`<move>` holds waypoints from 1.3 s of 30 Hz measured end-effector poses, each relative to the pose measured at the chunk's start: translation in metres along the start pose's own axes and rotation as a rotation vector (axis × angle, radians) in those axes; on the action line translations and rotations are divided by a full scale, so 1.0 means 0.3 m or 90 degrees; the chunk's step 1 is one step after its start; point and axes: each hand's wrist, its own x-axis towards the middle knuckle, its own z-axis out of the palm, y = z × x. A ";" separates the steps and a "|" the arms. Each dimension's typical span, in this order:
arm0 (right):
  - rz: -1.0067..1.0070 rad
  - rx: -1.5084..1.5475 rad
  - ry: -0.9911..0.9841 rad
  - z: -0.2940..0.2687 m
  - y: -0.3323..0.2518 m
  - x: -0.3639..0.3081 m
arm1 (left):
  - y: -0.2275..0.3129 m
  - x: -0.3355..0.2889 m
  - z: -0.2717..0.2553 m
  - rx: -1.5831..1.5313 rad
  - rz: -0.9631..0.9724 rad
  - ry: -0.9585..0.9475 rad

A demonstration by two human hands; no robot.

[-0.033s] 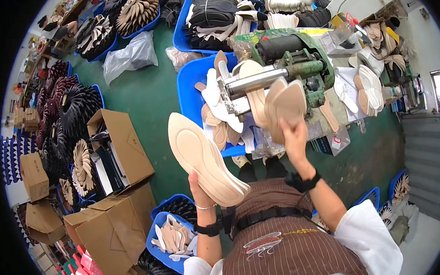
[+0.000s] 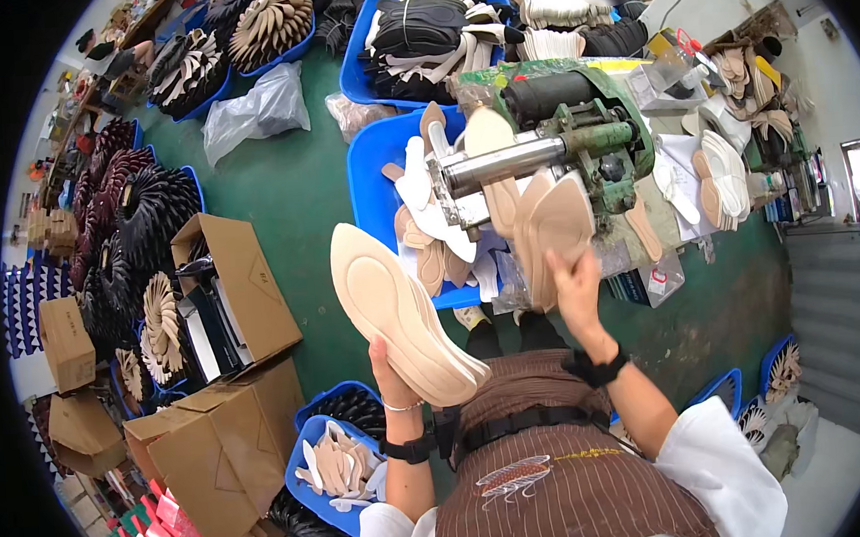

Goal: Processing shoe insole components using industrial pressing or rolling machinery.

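Note:
My left hand (image 2: pixel 389 373) is closed around the lower side of a thick stack of beige insoles (image 2: pixel 377 281), which stands tilted with its pointed toe end up. In front of the machine, my right hand (image 2: pixel 577 285) grips a few more beige insoles (image 2: pixel 560 221), fanned slightly apart and partly blurred. Just beyond them is the green machine (image 2: pixel 626 112) with its shiny metal roller (image 2: pixel 507 162). Another beige insole (image 2: pixel 490 134) passes at the roller, its toe showing on the far side. My thumb lies over the near face of the right-hand insoles.
Under the roller's left end stands a blue bin (image 2: pixel 372 174) with loose insoles and white pieces. A second blue bin (image 2: pixel 352 73) behind it holds bundled dark insoles. Cardboard boxes (image 2: pixel 247 298) stand on the left. White insoles (image 2: pixel 727 175) lie on the bench's right side.
My right hand and its insoles have shifted slightly toward me, away from the roller, and the insoles have turned a little. My left hand and its stack have barely moved.

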 end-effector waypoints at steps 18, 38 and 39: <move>0.195 0.201 -0.177 0.008 -0.048 0.157 | -0.010 0.006 0.075 -0.239 -0.183 -0.344; 0.006 0.206 -0.184 0.068 -0.179 -0.110 | -0.140 0.037 0.185 0.189 0.176 0.010; 0.004 0.229 -0.159 0.049 -0.177 -0.103 | -0.133 0.038 0.175 0.121 0.146 0.022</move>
